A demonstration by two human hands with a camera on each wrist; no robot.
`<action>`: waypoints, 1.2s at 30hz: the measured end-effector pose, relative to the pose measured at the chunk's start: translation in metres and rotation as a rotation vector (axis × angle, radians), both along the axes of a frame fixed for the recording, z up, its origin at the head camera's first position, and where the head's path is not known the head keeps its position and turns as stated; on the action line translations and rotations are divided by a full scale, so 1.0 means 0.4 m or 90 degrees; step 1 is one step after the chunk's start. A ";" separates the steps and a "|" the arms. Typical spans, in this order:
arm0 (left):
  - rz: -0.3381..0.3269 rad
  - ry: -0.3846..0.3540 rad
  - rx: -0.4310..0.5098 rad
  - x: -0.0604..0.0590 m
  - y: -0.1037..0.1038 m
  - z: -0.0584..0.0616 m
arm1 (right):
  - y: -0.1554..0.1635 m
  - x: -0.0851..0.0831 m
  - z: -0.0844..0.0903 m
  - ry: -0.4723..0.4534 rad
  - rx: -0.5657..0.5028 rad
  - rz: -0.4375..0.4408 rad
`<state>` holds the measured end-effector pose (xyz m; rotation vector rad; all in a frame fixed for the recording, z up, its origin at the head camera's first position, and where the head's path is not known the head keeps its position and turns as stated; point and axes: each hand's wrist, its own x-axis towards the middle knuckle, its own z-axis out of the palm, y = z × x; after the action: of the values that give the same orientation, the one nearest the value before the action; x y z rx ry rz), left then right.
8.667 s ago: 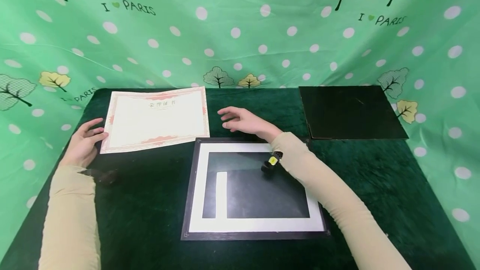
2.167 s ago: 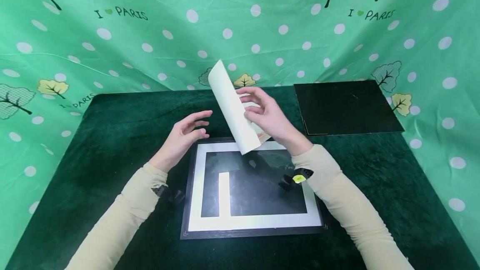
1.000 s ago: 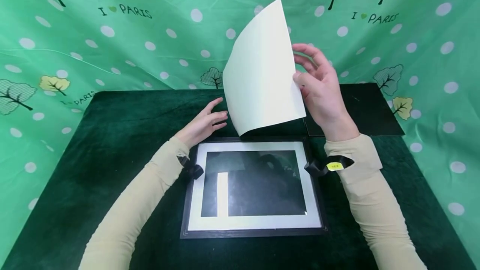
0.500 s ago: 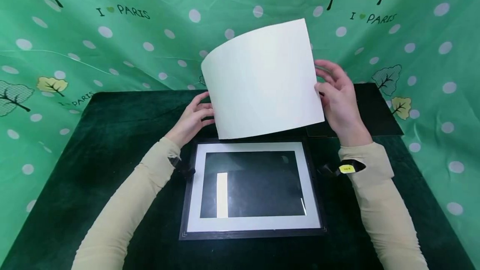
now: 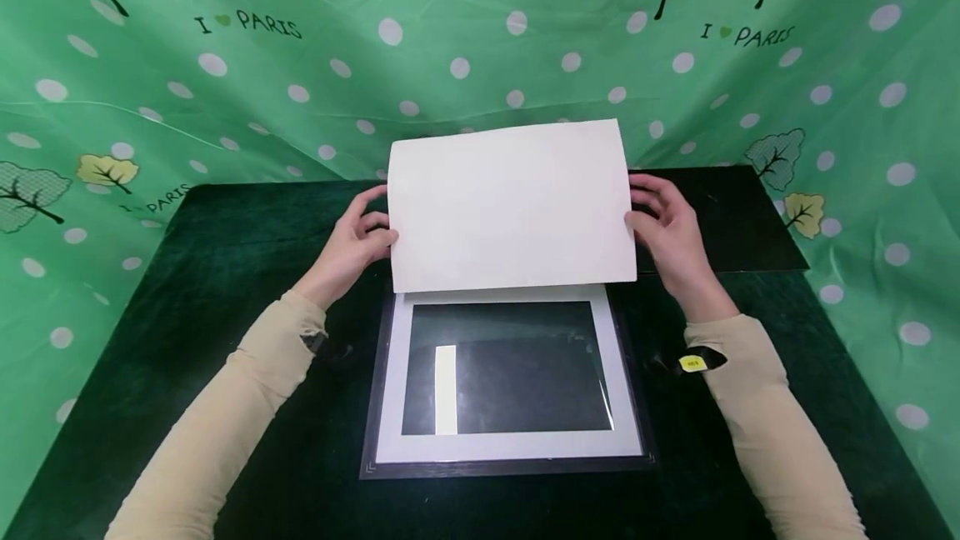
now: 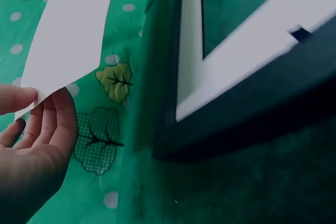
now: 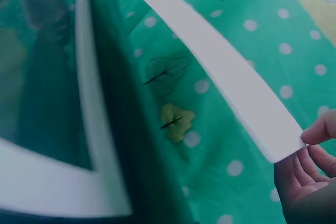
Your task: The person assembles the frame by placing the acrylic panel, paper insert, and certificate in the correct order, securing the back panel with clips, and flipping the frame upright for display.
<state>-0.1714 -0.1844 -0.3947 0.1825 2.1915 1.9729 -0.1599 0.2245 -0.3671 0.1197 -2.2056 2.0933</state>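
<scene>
I hold a white sheet of paper point(image 5: 510, 205), blank side up, over the far edge of a black picture frame point(image 5: 507, 467) with a white mat point(image 5: 510, 445). My left hand point(image 5: 358, 242) pinches the sheet's left edge and my right hand point(image 5: 670, 233) pinches its right edge. In the left wrist view the thumb and fingers point(image 6: 50, 124) clamp the paper point(image 6: 68, 35) beside the frame point(image 6: 236, 124). In the right wrist view my fingertips point(image 7: 315, 145) grip the paper's corner point(image 7: 231, 77). The frame lies flat on the table, its glass reflecting a bright strip.
A black backing board point(image 5: 720, 215) lies flat at the table's far right, partly behind my right hand. The table wears a dark green velvet cloth point(image 5: 195, 323). A green polka-dot curtain point(image 5: 300, 90) with tree prints surrounds the table on three sides.
The sheet, earlier face-up at the far left, was lifted and turned over by my right hand. In the last second my left hand took its left edge and both hands lowered it toward the frame.
</scene>
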 end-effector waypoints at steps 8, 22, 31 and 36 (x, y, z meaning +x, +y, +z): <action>-0.024 0.001 -0.019 0.035 -0.015 -0.017 | 0.013 0.031 -0.056 -0.024 0.110 0.036; -0.052 -0.007 -0.035 0.086 -0.031 -0.041 | 0.041 0.089 -0.092 -0.024 0.177 0.089; -0.078 -0.027 -0.027 0.144 -0.032 -0.044 | 0.066 0.138 -0.113 -0.019 0.220 0.122; -0.091 -0.041 -0.030 0.171 -0.035 -0.055 | 0.076 0.166 -0.127 -0.033 0.227 0.144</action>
<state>-0.1031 -0.1982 -0.4165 0.2572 2.1197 1.8245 -0.0935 0.2548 -0.4180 0.3599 -2.6897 1.7897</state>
